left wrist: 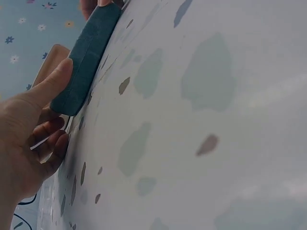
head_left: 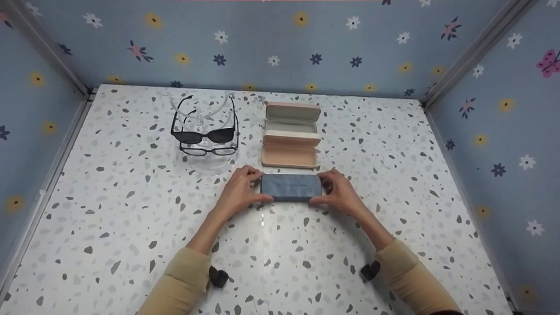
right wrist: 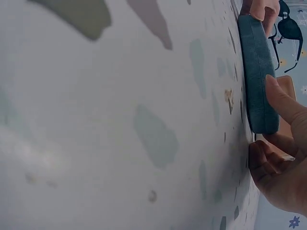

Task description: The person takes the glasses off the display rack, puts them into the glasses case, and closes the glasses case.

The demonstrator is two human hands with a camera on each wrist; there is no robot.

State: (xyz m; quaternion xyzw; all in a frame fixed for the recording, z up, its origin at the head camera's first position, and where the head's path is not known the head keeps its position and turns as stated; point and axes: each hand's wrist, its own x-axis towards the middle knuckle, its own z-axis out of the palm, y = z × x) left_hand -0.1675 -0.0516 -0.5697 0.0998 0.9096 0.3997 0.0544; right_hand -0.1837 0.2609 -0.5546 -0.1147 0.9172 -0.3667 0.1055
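Observation:
A closed blue glasses case [head_left: 291, 188] lies on the speckled table, its long side running left to right. My left hand [head_left: 240, 189] grips its left end, thumb on the near edge and fingers at the far corner. At the right end my right hand [head_left: 340, 191] holds it the same way. Both wrist views show the case [left wrist: 88, 62] between thumb and fingers, low against the tabletop. Just beyond it stand two opened glasses cases, a peach one [head_left: 288, 156] nearer and a pale-lined one [head_left: 292, 114] behind.
On the left, a clear acrylic stand [head_left: 199, 120] bears black sunglasses [head_left: 204, 136] above black-framed eyeglasses [head_left: 209, 151]. Flower-patterned panels [head_left: 271, 43] enclose the white speckled table [head_left: 109, 197] at the back and both sides.

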